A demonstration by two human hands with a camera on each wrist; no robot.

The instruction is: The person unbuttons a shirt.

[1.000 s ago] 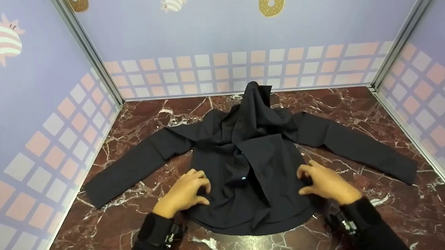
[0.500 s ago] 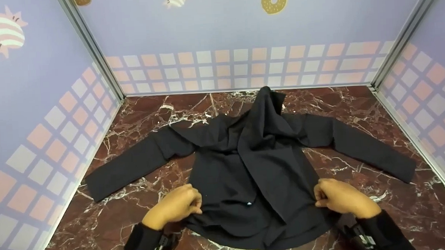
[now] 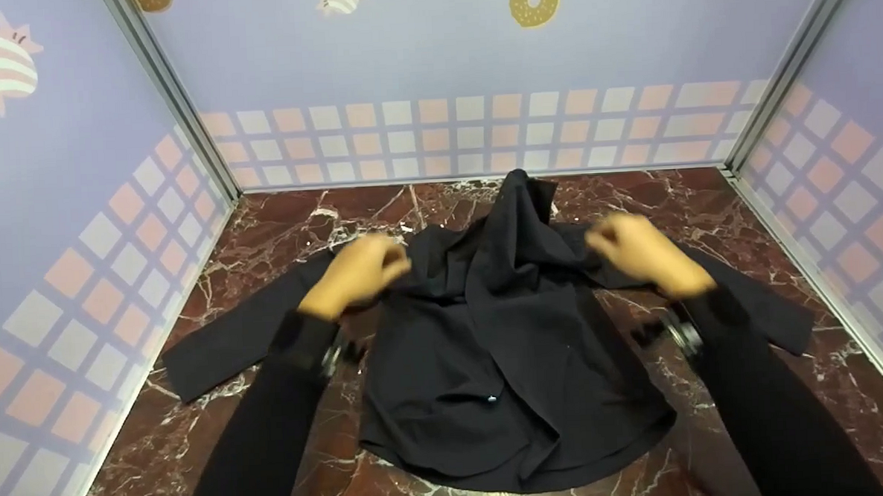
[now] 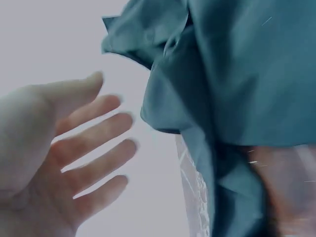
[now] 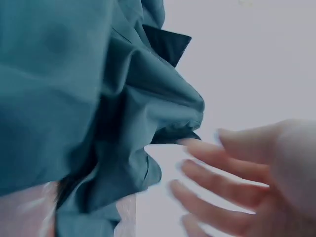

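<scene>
A black long-sleeved shirt (image 3: 432, 368) lies spread out, its collar bunched upright at the far end and its hem toward me. One small shiny button (image 3: 492, 398) shows low on the front. My left hand (image 3: 357, 274) hovers by the left shoulder, overlapping the upper sleeve in the head view. Over the right sleeve, near that shoulder, is my right hand (image 3: 647, 254). In the left wrist view, the left fingers (image 4: 98, 133) are spread beside the shirt cloth (image 4: 256, 74) and hold nothing. The right fingers (image 5: 217, 182) are loosely extended, fingertips close to a fold (image 5: 163, 103).
A dark red marble tabletop (image 3: 380, 206) lies under the shirt. Lilac panels with pink and white squares (image 3: 474, 138) stand behind it and on both sides. Both sleeves reach out toward the side panels.
My hands first drew the shirt's lower sides toward me, making the body longer and flatter. Then they let go and moved away from me to the shoulders.
</scene>
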